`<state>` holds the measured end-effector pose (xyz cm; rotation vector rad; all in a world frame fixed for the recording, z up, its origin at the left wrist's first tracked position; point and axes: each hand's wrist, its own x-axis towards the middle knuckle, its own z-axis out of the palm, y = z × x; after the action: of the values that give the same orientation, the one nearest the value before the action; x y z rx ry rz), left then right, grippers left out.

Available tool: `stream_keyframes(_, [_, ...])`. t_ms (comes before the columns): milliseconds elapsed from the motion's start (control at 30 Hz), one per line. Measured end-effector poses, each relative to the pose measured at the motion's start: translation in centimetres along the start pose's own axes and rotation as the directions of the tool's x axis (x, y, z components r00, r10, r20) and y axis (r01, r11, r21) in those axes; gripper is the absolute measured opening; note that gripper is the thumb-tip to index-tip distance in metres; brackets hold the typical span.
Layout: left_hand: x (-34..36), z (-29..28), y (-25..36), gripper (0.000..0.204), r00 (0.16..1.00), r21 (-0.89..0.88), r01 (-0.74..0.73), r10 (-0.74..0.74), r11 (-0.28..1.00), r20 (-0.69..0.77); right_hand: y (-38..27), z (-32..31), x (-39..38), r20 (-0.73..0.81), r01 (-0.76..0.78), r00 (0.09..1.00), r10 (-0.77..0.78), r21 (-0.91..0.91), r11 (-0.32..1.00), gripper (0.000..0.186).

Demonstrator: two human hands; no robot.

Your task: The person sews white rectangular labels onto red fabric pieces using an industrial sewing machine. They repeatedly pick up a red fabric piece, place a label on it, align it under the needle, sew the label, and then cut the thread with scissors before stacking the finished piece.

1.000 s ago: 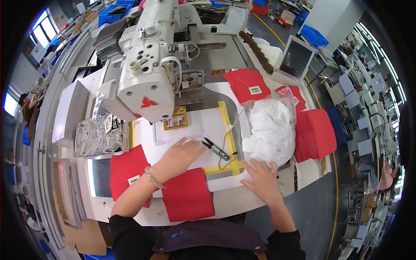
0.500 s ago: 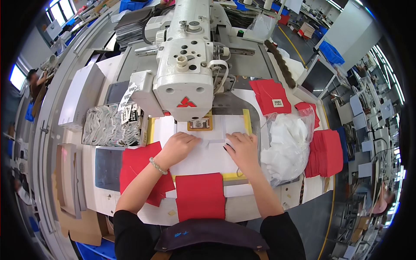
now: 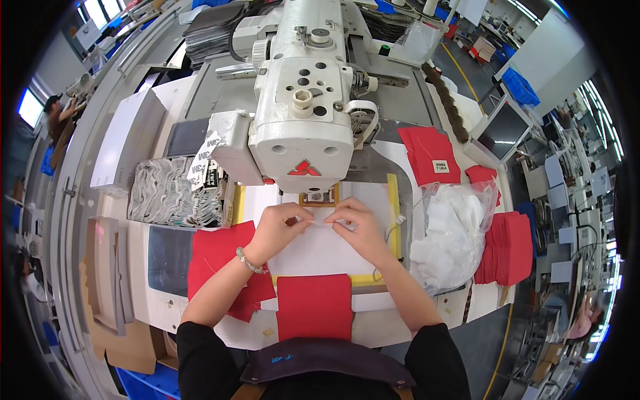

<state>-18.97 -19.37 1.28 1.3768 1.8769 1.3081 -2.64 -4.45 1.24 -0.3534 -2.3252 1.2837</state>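
Note:
My left hand and my right hand meet just in front of the sewing machine's clamp frame. Both are closed in a pinch, fingertips almost touching, on a small white piece that is mostly hidden by the fingers. Below them lies a white sheet with yellow tape along its edges. The head of the white sewing machine stands right behind my hands. A red fabric piece lies nearest me, and more red fabric lies under my left forearm.
At left, a box of folded woven labels stands beside a long white box. At right are a clear bag of white pieces, a stack of red fabric, red pieces with a label and a small screen.
My hands have come together from apart over the white sheet and now pinch the small white piece between them. The whole view has shifted slightly.

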Motion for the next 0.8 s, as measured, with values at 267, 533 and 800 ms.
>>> stream_keyframes(267, [-0.1, 0.8, -2.0, 0.032, 0.905, 0.367, -0.414, 0.334, 0.833, 0.263, 2.0, 0.0, -0.1, 0.014, 0.164, 0.983, -0.184, -0.524, 0.836, 0.026])
stream_keyframes(533, [0.3, 0.3, -3.1, 0.056, 0.875, 0.505, -0.468, 0.301, 0.725, 0.379, 1.8, -0.7, -0.8, 0.042, 0.128, 0.991, -0.129, -0.608, 0.784, 0.033])
stream_keyframes(800, [0.1, 0.2, -2.8, 0.068, 0.886, 0.643, -0.461, 0.279, 0.611, 0.369, 1.0, -0.1, -1.1, 0.033, 0.073, 0.997, -0.068, -0.635, 0.769, 0.034])
